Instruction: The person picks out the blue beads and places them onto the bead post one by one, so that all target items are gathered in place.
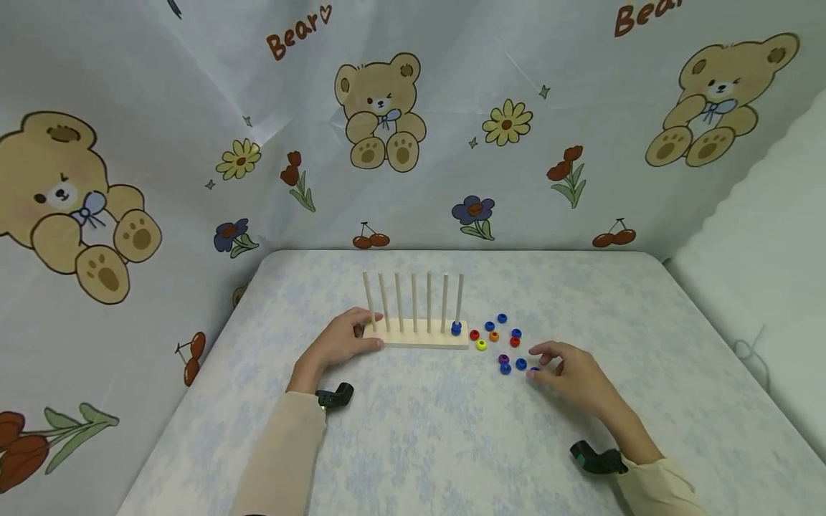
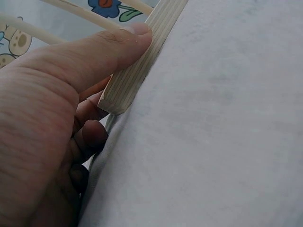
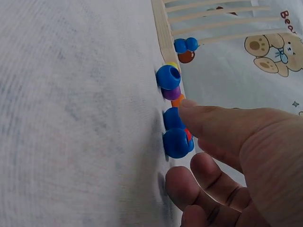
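Note:
A pale wooden peg rack (image 1: 419, 337) with several upright pegs stands on the table. My left hand (image 1: 342, 339) grips its left end, the thumb along the front edge in the left wrist view and the other fingers partly hidden behind. Two blue beads (image 1: 456, 328) sit stacked at the foot of the rightmost peg. To the right of the rack my right hand (image 1: 571, 373) reaches over loose beads, thumb and fingers apart. Closest to its thumb is a blue bead (image 3: 176, 143), which the hand partly covers in the head view. No bead shows between those fingers.
Loose beads lie between the rack and the right hand: a yellow bead (image 1: 481, 345), an orange bead (image 1: 493, 336), a purple bead (image 1: 504, 359), two red ones and several blue ones. A bear-printed sheet (image 1: 439, 201) hangs behind the table (image 1: 413, 437).

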`<state>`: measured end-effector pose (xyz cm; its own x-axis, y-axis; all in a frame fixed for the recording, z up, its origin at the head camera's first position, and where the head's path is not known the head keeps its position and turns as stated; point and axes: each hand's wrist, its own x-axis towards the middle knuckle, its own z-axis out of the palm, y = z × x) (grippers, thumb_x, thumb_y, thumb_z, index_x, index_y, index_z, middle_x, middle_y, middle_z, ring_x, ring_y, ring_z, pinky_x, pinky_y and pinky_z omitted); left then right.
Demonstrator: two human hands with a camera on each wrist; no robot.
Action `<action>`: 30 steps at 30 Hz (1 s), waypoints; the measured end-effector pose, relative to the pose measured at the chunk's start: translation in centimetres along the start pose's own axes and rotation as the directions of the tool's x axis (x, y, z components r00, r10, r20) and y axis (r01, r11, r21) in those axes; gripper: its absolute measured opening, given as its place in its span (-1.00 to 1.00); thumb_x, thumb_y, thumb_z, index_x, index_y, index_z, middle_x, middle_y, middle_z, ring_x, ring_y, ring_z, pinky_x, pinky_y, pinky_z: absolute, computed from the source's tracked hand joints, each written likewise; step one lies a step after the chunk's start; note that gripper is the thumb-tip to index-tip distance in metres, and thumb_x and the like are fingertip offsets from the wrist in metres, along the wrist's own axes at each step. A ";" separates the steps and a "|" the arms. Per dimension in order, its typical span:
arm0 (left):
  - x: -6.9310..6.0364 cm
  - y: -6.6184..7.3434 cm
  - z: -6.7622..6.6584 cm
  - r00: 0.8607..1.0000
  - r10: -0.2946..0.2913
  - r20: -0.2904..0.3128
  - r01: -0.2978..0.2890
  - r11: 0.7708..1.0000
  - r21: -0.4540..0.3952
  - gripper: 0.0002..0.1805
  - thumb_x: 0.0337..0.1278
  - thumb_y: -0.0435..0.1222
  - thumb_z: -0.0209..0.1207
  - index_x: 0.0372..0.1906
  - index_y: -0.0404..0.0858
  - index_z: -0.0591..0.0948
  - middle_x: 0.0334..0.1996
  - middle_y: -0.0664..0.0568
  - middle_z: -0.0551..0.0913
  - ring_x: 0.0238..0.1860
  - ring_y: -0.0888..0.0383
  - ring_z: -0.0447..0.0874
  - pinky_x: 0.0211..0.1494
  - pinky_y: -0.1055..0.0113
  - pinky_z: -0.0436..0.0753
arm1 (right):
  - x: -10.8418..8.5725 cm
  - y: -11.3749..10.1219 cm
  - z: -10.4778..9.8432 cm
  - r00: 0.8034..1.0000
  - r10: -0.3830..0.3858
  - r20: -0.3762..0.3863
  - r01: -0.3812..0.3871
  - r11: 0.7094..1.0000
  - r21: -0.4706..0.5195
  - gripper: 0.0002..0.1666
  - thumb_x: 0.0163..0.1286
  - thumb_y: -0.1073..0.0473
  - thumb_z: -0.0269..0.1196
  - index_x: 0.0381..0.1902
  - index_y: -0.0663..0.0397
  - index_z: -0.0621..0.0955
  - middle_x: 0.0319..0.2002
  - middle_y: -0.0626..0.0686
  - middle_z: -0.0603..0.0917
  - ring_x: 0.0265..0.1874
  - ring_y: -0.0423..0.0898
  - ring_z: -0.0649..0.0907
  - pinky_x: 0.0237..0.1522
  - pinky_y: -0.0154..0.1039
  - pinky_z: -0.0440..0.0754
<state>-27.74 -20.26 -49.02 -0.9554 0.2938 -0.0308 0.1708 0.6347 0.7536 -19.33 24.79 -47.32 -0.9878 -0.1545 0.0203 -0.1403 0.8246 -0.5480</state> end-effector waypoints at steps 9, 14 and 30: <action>-0.1 -0.3 0.2 1.000 0.007 -0.020 -0.008 1.000 -0.023 -0.44 0.00 0.07 0.47 0.18 0.27 0.61 0.06 0.27 0.57 -0.19 0.07 0.42 -0.12 0.16 0.41 | -0.2 0.2 0.5 1.000 -0.028 -0.005 0.028 1.000 0.002 -0.55 0.23 0.03 0.47 0.05 0.00 0.68 -0.22 -0.04 0.69 -0.45 -0.18 0.50 -0.45 -0.32 0.42; 0.1 -0.5 0.3 1.000 -0.012 -0.015 0.011 1.000 -0.024 -0.43 0.00 0.07 0.47 0.19 0.28 0.61 0.08 0.28 0.56 -0.15 0.09 0.42 -0.07 0.17 0.40 | -0.2 0.2 0.7 1.000 -0.027 -0.005 0.027 1.000 0.004 -0.58 0.22 0.05 0.47 0.02 0.01 0.69 -0.24 -0.05 0.68 -0.47 -0.18 0.47 -0.47 -0.33 0.39; 0.0 -0.3 0.2 1.000 -0.015 -0.015 0.015 1.000 -0.011 -0.42 -0.02 0.06 0.48 0.20 0.26 0.61 0.14 0.26 0.56 -0.09 0.09 0.45 0.00 0.16 0.41 | -0.2 0.4 0.8 1.000 0.007 0.021 -0.007 1.000 0.006 -0.75 0.24 0.02 0.46 -0.17 -0.06 0.71 -0.34 -0.10 0.64 -0.47 -0.17 0.45 -0.45 -0.32 0.38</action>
<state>-27.76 -20.31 -49.41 -0.9614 0.2734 -0.0328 0.1535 0.6312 0.7603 -19.16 24.76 -48.22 -0.9871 -0.1601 -0.0012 -0.1328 0.8224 -0.5532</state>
